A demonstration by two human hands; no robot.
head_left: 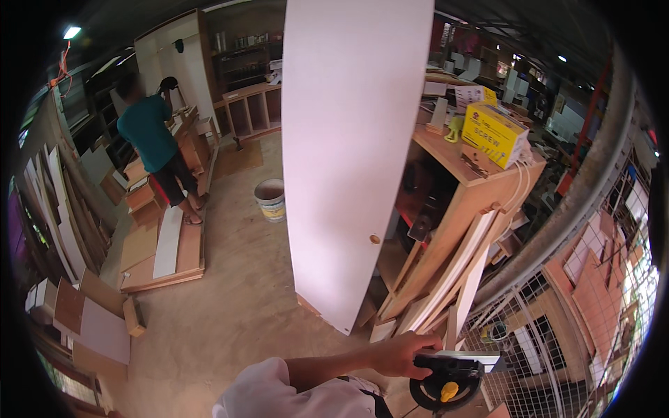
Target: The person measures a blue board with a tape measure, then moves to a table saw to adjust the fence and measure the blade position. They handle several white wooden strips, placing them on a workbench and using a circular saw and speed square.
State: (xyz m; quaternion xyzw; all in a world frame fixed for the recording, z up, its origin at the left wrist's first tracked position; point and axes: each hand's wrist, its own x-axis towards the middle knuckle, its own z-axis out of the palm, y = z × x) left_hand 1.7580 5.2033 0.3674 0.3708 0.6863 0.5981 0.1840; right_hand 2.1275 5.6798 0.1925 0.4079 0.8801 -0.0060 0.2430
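My left arm, in a white sleeve, reaches across the lower middle from the left. My left hand (401,354) is closed at the left edge of a black, rounded tool (446,385) with a yellow knob. Fingers lie on its far side and the thumb on its near side. A flat pale strip (481,359) runs along the tool's top and sticks out to the right. The tool's exact kind does not show. My right hand is out of view. Just beyond my hand stands a tall white panel (348,167), upright, with a small round hole low on its right side.
Right of the panel, a wooden cabinet (453,188) carries a yellow screw box (495,132); wood strips (446,279) lean against it. Wire mesh (529,334) borders the right. A bucket (270,200) stands left of the panel. Farther left, another person (150,139) stands among boards.
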